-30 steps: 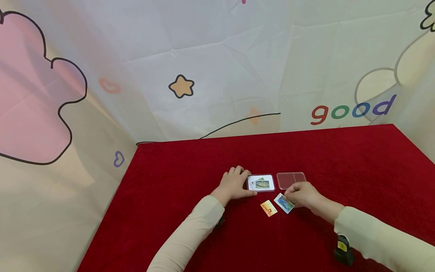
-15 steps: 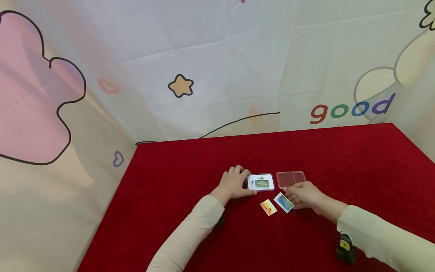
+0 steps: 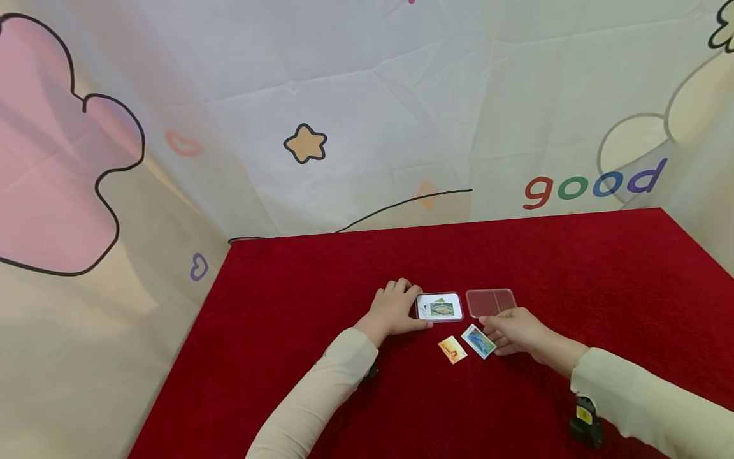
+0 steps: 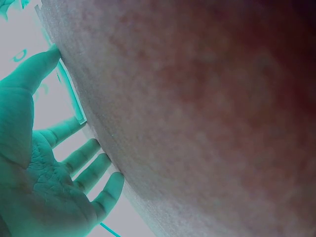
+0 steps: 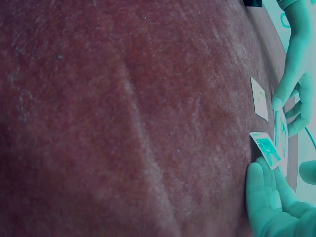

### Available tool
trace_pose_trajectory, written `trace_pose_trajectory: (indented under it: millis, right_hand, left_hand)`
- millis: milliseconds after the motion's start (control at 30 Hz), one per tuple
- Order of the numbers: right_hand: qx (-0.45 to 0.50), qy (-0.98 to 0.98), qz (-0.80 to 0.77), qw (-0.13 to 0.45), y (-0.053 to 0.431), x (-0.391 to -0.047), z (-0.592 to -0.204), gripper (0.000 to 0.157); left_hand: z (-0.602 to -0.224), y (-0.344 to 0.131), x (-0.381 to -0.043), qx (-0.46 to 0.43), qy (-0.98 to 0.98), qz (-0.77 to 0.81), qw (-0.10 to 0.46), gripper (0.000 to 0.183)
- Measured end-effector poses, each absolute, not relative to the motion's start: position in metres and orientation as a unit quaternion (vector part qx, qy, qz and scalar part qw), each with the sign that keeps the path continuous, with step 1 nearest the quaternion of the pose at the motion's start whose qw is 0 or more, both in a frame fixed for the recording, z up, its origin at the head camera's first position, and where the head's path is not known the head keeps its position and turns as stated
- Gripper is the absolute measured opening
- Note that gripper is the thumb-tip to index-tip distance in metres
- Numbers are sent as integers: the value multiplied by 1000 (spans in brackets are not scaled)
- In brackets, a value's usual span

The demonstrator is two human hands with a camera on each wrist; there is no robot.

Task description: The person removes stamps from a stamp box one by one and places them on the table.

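In the head view my left hand (image 3: 392, 310) holds a clear plastic case (image 3: 462, 314) by its left end, thumb along the near edge and forefinger at the far corner. Inside the case lies a white sheet bearing small stamps (image 3: 441, 309). My right hand (image 3: 516, 331) is beside a blue-green postage stamp (image 3: 479, 342). Seen from the right wrist, its fingers (image 5: 256, 182) reach the edge of this stamp, which looks tilted off the cloth, while the thumb stands apart. An orange postage stamp (image 3: 453, 350) lies to the left of the blue-green one.
A clear plastic lid (image 3: 482, 303) lies right of the case, partly behind the right hand. Red cloth (image 3: 321, 274) covers the table. At the back hangs a printed white curtain (image 3: 373, 127).
My right hand has shifted slightly right off the blue-green stamp's face, its fingers now at the stamp's right edge. The left hand and the case have not moved.
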State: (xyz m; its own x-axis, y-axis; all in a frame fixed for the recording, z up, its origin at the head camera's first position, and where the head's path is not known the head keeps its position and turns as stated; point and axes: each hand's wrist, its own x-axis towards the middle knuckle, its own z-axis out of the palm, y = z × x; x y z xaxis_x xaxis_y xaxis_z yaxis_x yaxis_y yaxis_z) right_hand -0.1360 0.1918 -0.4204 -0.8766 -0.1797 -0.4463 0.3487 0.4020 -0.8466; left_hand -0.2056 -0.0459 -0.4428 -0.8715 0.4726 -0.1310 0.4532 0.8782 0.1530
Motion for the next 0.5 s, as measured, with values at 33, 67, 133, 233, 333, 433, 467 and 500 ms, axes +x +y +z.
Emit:
trace_pose_trajectory:
  millis: [33, 67, 133, 233, 333, 433, 467, 500]
  right_hand:
    - [53, 801, -544, 243, 192, -136, -420, 42]
    - [51, 801, -544, 243, 192, -135, -420, 42]
    - [50, 800, -545, 244, 193, -135, -420, 41]
    - [46, 801, -545, 245, 193, -134, -420, 40]
    - [40, 802, -543, 246, 194, -133, -419, 40]
    - [37, 804, -540, 248, 195, -133, -419, 41]
    - [36, 805, -538, 249, 195, -133, -419, 42]
    - [36, 806, -536, 250, 196, -133, -419, 42]
  left_hand:
    - [-442, -46, -205, 239, 966, 60, 83, 66]
    - [-442, -46, -206, 239, 966, 59, 84, 66]
    - [-442, -46, -205, 238, 965, 61, 86, 67]
    - [-441, -46, -205, 238, 965, 61, 89, 67]
    - [-440, -46, -205, 237, 965, 64, 89, 67]
    - [-440, -46, -205, 238, 965, 61, 89, 66]
    - [-440, -46, -205, 239, 965, 60, 89, 66]
    - [-440, -46, -205, 239, 965, 59, 89, 66]
